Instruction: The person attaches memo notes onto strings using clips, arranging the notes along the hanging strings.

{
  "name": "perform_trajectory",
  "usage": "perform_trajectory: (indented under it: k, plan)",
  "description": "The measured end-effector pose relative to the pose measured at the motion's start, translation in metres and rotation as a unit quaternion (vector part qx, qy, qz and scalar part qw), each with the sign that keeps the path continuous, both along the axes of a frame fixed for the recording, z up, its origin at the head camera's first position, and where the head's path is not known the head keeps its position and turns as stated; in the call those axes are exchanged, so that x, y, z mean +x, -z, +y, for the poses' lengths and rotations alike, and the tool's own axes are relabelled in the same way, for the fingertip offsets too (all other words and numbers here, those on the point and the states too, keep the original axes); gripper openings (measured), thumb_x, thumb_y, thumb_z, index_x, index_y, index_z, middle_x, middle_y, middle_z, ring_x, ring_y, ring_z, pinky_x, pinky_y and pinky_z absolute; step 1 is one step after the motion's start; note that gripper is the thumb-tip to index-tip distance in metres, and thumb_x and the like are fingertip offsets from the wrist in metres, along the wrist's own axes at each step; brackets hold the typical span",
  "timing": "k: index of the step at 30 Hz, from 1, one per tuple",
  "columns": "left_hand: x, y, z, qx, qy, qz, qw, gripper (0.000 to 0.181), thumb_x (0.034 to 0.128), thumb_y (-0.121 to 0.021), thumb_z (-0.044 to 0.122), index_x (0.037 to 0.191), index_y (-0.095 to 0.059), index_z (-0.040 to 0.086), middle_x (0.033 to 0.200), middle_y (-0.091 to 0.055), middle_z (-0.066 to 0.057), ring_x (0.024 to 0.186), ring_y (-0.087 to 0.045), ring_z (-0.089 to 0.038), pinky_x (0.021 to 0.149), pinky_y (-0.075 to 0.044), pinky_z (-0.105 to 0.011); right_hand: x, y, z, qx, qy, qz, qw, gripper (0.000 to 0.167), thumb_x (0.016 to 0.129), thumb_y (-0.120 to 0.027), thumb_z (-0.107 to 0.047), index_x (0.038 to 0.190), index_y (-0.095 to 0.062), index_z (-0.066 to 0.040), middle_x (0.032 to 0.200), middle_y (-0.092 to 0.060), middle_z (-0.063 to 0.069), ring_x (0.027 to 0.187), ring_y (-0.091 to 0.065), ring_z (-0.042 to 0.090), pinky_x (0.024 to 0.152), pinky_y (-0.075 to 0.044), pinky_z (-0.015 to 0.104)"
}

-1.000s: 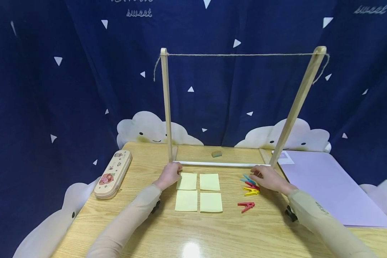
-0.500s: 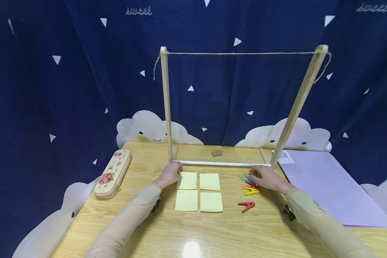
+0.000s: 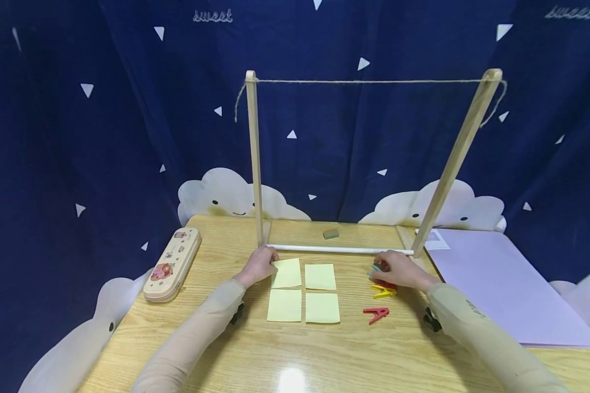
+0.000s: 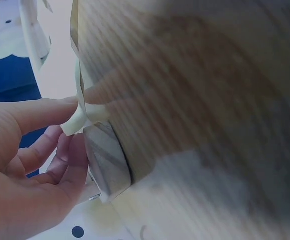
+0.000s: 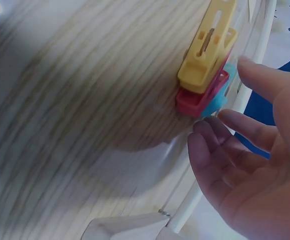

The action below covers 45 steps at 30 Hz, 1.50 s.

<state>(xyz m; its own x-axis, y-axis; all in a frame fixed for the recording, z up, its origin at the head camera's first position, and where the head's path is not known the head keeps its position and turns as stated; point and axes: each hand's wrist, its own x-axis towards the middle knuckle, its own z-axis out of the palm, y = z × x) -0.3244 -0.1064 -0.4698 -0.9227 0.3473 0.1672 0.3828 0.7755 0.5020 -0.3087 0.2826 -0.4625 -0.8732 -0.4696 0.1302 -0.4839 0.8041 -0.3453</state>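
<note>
My left hand [image 3: 259, 266] pinches the edge of the upper-left yellow sticky note [image 3: 287, 274] between thumb and fingers. In the left wrist view, the note [image 4: 75, 123] bends up from the table at the fingertips. My right hand [image 3: 401, 268] is at the blue clothespin [image 3: 375, 269], its thumb and forefinger apart on either side of it. The right wrist view has the blue clothespin [image 5: 216, 103] partly hidden behind a red clothespin [image 5: 197, 102] and a yellow clothespin [image 5: 207, 50]. Whether the fingertips touch it is unclear. Another red clothespin [image 3: 376, 314] lies nearer.
A wooden frame [image 3: 255, 158] with a string [image 3: 364, 82] across its top and a white rod [image 3: 334, 249] at its base stands behind the hands. Other sticky notes [image 3: 284, 305] lie in front. A pencil case [image 3: 173, 265] is left, purple sheets [image 3: 501, 289] right, a small block [image 3: 331, 234] behind.
The upper-left sticky note has lifted and turned slightly in my left hand. My right hand has moved a little left, over the blue clothespin.
</note>
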Motion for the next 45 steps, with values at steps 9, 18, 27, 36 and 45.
perform_trajectory:
  k: [9,18,27,36,45]
  plan:
    - [0.001,0.001,-0.001,0.022,0.003,0.003,0.9997,0.021,0.0698,-0.062,-0.017,0.086,-0.061,-0.004,0.076,-0.057,-0.013,0.072,-0.043,-0.017,0.066,-0.036,-0.026,-0.004,0.002,-0.006,0.028,0.012,-0.001,0.9995,0.034,0.081,-0.08,-0.032,0.096,-0.067,-0.004,0.077,-0.06,0.002,0.071,-0.049,0.011,0.064,-0.041,0.026]
    - [0.0,0.003,-0.003,0.054,-0.014,-0.019,0.9983,0.023,0.0758,-0.057,-0.018,0.093,-0.062,-0.003,0.083,-0.061,-0.013,0.073,-0.048,-0.016,0.066,-0.04,-0.024,-0.005,0.003,-0.01,0.022,0.023,-0.008,0.9995,0.03,0.08,-0.081,-0.027,0.092,-0.067,-0.004,0.076,-0.059,0.002,0.07,-0.048,0.012,0.064,-0.039,0.026]
    - [-0.001,0.001,-0.01,0.136,-0.006,-0.034,0.9901,0.018,0.0792,-0.059,-0.012,0.094,-0.067,-0.006,0.085,-0.067,-0.014,0.077,-0.059,-0.018,0.072,-0.052,-0.027,-0.006,0.003,-0.013,0.018,0.029,-0.014,0.9993,0.02,0.082,-0.077,-0.023,0.087,-0.067,-0.006,0.07,-0.056,-0.002,0.067,-0.046,0.011,0.062,-0.036,0.025]
    - [-0.001,-0.008,-0.012,0.21,-0.024,-0.065,0.9752,0.015,0.0867,-0.065,-0.004,0.1,-0.071,-0.002,0.095,-0.071,-0.016,0.084,-0.063,-0.019,0.071,-0.051,-0.023,-0.005,-0.002,-0.013,0.012,0.033,-0.012,0.9993,0.017,0.085,-0.075,-0.022,0.088,-0.069,-0.007,0.073,-0.062,-0.002,0.067,-0.049,0.009,0.063,-0.041,0.025]
    - [0.001,-0.02,-0.009,0.263,-0.054,-0.074,0.9603,0.01,0.0903,-0.068,0.003,0.099,-0.071,-0.001,0.094,-0.072,-0.016,0.078,-0.063,-0.014,0.07,-0.058,-0.026,0.003,-0.02,-0.014,-0.032,0.014,-0.015,0.9993,0.013,0.089,-0.069,-0.015,0.094,-0.067,-0.002,0.078,-0.068,0.002,0.07,-0.056,0.006,0.063,-0.047,0.023]
